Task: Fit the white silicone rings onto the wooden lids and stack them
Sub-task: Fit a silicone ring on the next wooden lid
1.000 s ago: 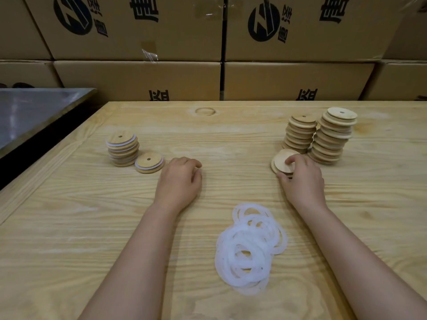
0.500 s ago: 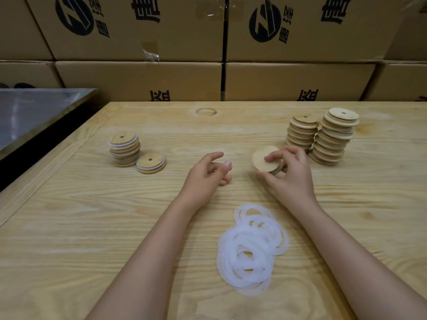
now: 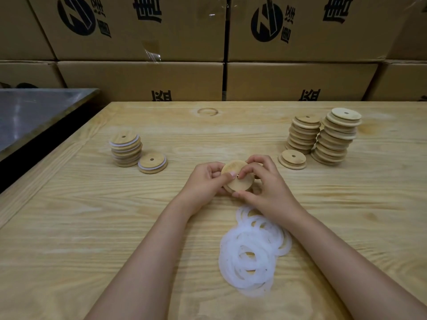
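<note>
Head view: gripping round bare wooden lid (image 3: 238, 179) above table (image 3: 92, 227) centre, left hand (image 3: 205, 180) and right hand (image 3: 265, 184) fingers clamped on its edge. No ring visible on it; next likely needs one from white silicone ring pile (image 3: 251, 252).

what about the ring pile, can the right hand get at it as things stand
Probably yes. The ring pile lies just behind the right hand, partly under its wrist, nothing between them. But it and the left hand both grip a wooden lid, so it must let go first.
</note>
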A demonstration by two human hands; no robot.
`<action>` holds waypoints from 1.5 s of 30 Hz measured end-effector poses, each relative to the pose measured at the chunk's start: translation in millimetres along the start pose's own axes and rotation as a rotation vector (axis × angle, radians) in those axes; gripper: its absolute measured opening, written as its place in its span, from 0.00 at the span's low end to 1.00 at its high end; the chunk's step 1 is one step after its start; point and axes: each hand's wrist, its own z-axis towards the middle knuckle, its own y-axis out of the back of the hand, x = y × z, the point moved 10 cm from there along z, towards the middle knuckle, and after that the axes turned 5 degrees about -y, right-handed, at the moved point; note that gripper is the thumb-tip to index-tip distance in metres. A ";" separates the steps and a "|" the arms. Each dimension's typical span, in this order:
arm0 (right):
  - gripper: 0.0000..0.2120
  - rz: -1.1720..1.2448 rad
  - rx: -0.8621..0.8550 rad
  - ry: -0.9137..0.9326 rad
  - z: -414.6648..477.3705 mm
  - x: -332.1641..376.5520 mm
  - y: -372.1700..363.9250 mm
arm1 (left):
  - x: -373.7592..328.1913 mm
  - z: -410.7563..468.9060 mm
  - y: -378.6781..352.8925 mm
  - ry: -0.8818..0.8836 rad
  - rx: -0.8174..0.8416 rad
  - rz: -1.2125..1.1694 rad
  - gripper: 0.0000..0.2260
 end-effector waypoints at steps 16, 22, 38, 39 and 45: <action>0.07 -0.229 0.473 -0.205 -13.9 -17.4 -10.1 | 4.4 5.8 13.8 -0.027 -0.117 0.031 0.03; 0.04 -0.140 0.462 -0.238 -14.3 -16.4 -11.4 | 5.0 6.4 12.1 -0.027 -0.103 0.022 0.03; 0.03 -0.175 0.211 -0.083 -6.1 -7.6 1.7 | 5.0 6.8 11.4 -0.035 -0.083 0.007 0.03; 0.03 -0.159 0.197 -0.075 -5.9 -7.3 3.1 | 5.1 6.9 11.4 -0.036 -0.082 0.003 0.03; 0.06 0.171 0.114 -0.143 -1.5 -12.3 12.3 | -0.6 3.9 6.2 -0.064 -0.026 -0.070 0.05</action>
